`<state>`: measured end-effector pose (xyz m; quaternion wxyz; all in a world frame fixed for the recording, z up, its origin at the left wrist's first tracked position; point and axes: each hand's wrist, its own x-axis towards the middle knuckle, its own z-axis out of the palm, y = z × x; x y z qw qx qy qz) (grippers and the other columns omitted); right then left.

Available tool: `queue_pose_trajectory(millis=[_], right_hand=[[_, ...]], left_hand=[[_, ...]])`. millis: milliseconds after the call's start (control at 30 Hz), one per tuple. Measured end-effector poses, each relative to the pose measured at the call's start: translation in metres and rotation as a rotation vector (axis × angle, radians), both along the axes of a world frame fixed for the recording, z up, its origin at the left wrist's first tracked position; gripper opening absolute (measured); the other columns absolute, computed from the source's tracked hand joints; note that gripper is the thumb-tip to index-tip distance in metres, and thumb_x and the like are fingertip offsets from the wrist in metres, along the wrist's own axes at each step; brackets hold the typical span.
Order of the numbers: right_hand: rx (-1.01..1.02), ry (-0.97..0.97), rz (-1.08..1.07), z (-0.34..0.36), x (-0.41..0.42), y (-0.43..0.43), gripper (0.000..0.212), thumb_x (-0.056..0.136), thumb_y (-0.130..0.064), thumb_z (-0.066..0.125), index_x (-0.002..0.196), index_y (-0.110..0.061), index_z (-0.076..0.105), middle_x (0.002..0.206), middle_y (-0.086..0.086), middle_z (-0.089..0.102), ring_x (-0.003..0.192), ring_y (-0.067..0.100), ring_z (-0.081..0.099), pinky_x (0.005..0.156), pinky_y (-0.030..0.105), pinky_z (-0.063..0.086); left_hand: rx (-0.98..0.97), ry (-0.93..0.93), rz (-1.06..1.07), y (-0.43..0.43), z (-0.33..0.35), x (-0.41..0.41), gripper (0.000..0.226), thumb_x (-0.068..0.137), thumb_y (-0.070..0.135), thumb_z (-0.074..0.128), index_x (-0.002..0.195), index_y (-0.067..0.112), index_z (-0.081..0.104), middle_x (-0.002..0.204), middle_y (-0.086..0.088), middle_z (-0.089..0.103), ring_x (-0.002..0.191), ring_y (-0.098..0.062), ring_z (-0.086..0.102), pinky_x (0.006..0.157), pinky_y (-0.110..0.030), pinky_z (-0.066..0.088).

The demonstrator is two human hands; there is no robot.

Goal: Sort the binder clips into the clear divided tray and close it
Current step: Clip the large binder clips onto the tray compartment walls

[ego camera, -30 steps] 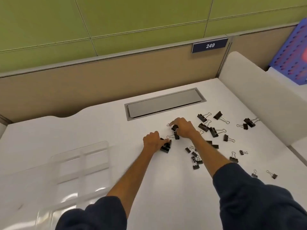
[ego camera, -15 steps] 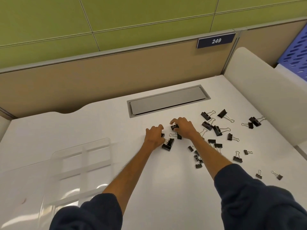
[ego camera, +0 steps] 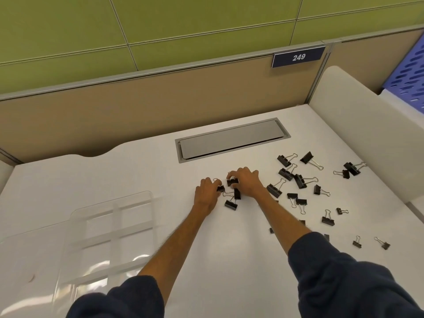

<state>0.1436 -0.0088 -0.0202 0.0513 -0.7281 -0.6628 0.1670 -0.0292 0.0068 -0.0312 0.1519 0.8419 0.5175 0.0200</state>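
Head view: both my hands sit at the middle of the frame on the white desk (ego camera: 218,260). My left hand (ego camera: 206,195) has its fingers curled, the tips pinching a small black binder clip (ego camera: 220,188). My right hand (ego camera: 247,182) is arched with the fingers bent down, gripping another black clip (ego camera: 231,182) just beside the left one. Two more clips (ego camera: 230,204) lie right below my fingers. The scattered binder clips (ego camera: 298,180) spread toward the right of the frame. The clear divided tray (ego camera: 128,196) lies at lower left, well apart from the clips; I see no clips in its compartments. A grey cable hatch (ego camera: 231,140) is set into the desk above my hands.
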Motion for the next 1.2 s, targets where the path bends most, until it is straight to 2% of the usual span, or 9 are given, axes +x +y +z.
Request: queue_pose_trajectory(millis=[100, 200, 467, 600, 700, 833, 967, 1067, 1200], right_hand=[[0.016, -0.035, 0.01, -0.002, -0.003, 0.001, 0.027, 0.091, -0.032, 0.062, 0.118, -0.034, 0.059, 0.117, 0.003, 0.058, 0.115, 0.024, 0.047, 0.091, 0.046, 0.031], [0.022, -0.073, 0.009, -0.002, -0.008, -0.001, 0.028, 0.093, -0.031, 0.06, 0.12, -0.035, 0.057, 0.117, 0.003, 0.058, 0.114, 0.024, 0.048, 0.093, 0.047, 0.031], [0.153, -0.062, -0.016, 0.001, -0.021, -0.015, 0.028, 0.091, -0.021, 0.055, 0.115, -0.034, 0.054, 0.109, 0.0, 0.058, 0.109, 0.021, 0.049, 0.093, 0.043, 0.029], [0.211, -0.023, -0.024, 0.016, -0.029, -0.019, 0.025, 0.093, -0.028, 0.058, 0.117, -0.033, 0.054, 0.109, 0.001, 0.058, 0.109, 0.022, 0.049, 0.092, 0.043, 0.032], [0.253, 0.051, -0.032, 0.029, -0.04, -0.025, 0.027, 0.093, -0.03, 0.059, 0.119, -0.03, 0.053, 0.109, 0.001, 0.061, 0.109, 0.022, 0.05, 0.091, 0.044, 0.034], [0.314, 0.114, -0.015, 0.045, -0.06, -0.029, 0.03, 0.092, -0.031, 0.061, 0.121, -0.029, 0.053, 0.109, 0.0, 0.063, 0.107, 0.022, 0.052, 0.086, 0.041, 0.036], [0.335, 0.161, 0.016, 0.059, -0.085, -0.029, 0.028, 0.092, -0.029, 0.062, 0.119, -0.029, 0.054, 0.107, 0.0, 0.062, 0.104, 0.021, 0.05, 0.082, 0.037, 0.035], [0.345, 0.203, 0.058, 0.067, -0.11, -0.027, 0.026, 0.09, -0.029, 0.065, 0.114, -0.029, 0.057, 0.105, 0.0, 0.063, 0.103, 0.021, 0.051, 0.082, 0.037, 0.04], [0.364, 0.25, 0.119, 0.073, -0.151, -0.025, 0.026, 0.087, -0.029, 0.067, 0.111, -0.029, 0.058, 0.101, 0.0, 0.064, 0.102, 0.021, 0.051, 0.079, 0.036, 0.042]], left_hand=[[0.066, 0.034, -0.062, 0.001, -0.002, -0.004, 0.028, 0.097, 0.014, 0.051, 0.124, 0.022, 0.049, 0.115, -0.009, 0.053, 0.105, -0.026, 0.048, 0.082, -0.034, 0.044], [0.14, 0.084, -0.135, -0.005, -0.002, -0.006, 0.037, 0.096, 0.004, 0.045, 0.127, 0.022, 0.046, 0.117, -0.01, 0.051, 0.104, -0.027, 0.048, 0.082, -0.035, 0.042], [0.141, 0.098, -0.136, -0.022, 0.001, -0.02, 0.044, 0.091, 0.001, 0.05, 0.131, 0.019, 0.041, 0.128, -0.012, 0.044, 0.111, -0.028, 0.045, 0.081, -0.037, 0.041], [0.178, 0.018, -0.102, -0.028, 0.017, -0.031, 0.053, 0.084, -0.004, 0.056, 0.128, 0.02, 0.039, 0.117, -0.009, 0.047, 0.098, -0.026, 0.048, 0.073, -0.035, 0.042], [0.208, -0.019, -0.094, -0.03, 0.033, -0.041, 0.05, 0.085, -0.002, 0.058, 0.126, 0.02, 0.04, 0.112, -0.007, 0.049, 0.089, -0.024, 0.051, 0.066, -0.032, 0.044], [0.274, -0.029, -0.076, -0.028, 0.055, -0.063, 0.048, 0.086, 0.002, 0.062, 0.126, 0.02, 0.042, 0.112, -0.008, 0.052, 0.088, -0.024, 0.054, 0.066, -0.033, 0.051], [0.319, -0.029, -0.051, -0.029, 0.074, -0.094, 0.039, 0.09, 0.004, 0.058, 0.125, 0.017, 0.045, 0.112, -0.008, 0.054, 0.087, -0.023, 0.054, 0.067, -0.031, 0.048], [0.349, -0.008, -0.018, -0.029, 0.087, -0.124, 0.034, 0.092, 0.002, 0.055, 0.124, 0.012, 0.048, 0.116, -0.011, 0.054, 0.09, -0.025, 0.056, 0.069, -0.032, 0.049], [0.365, 0.015, 0.02, -0.033, 0.099, -0.17, 0.034, 0.091, 0.001, 0.054, 0.122, 0.015, 0.048, 0.11, -0.01, 0.052, 0.074, -0.023, 0.055, 0.062, -0.03, 0.044]])
